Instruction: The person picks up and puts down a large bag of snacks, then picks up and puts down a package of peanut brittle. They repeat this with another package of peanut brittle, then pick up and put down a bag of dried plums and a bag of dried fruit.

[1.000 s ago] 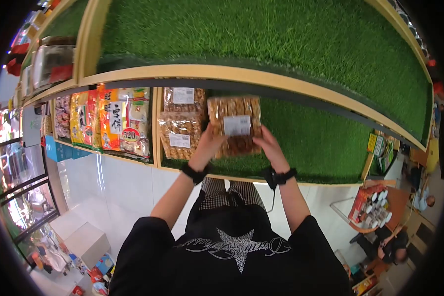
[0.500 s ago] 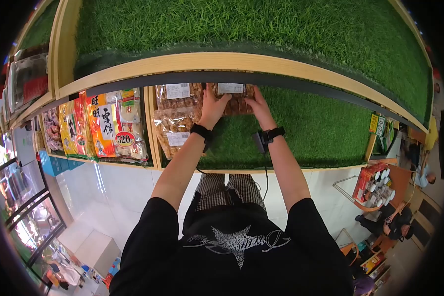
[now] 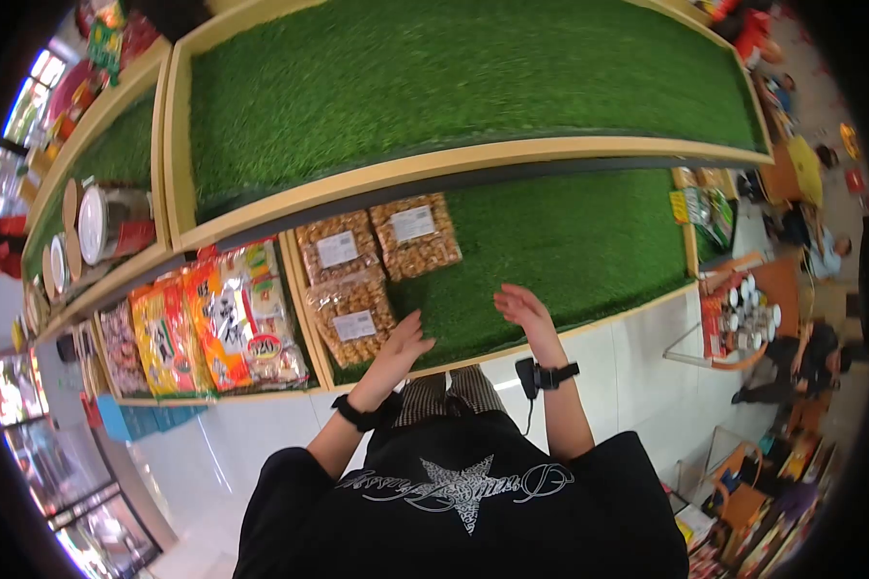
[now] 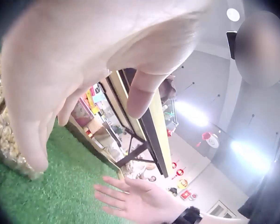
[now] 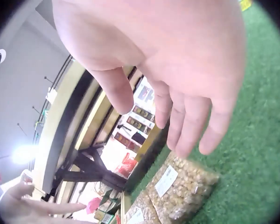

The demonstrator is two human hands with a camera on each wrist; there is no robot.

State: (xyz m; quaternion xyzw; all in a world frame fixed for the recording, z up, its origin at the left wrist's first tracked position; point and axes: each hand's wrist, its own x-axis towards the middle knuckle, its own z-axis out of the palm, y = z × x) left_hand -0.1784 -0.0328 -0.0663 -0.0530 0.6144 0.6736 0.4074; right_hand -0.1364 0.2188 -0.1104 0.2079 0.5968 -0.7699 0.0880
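Three clear plastic packs of golden-brown, lumpy snack pieces, each with a white label, lie on the green turf shelf [image 3: 570, 246]. In the head view, one pack [image 3: 437, 253] is at the back beside another back pack [image 3: 323, 272], and a front pack [image 3: 346, 349] lies nearer the body. My left hand [image 3: 396, 357] is held out near the front pack's right side, fingers extended and holding nothing. Over the shelf's front part, to the right of the packs, my right hand [image 3: 529, 314] hangs with loose fingers and nothing in it. The right wrist view shows a pack [image 5: 193, 186] beyond its fingertips.
Left of a wooden divider [image 3: 299, 314] stand bright snack bags [image 3: 217, 318]. An upper turf tier [image 3: 454, 87] overhangs the back of the shelf behind a wooden rail [image 3: 473, 159]. Green packets [image 3: 714, 220] sit at the right end. People and a stand with white-lidded jars [image 3: 743, 318] are farther right.
Both hands held one pack, moved it to the back of the shelf beside the back-left pack, and let go. They have since drawn back toward the body and apart.
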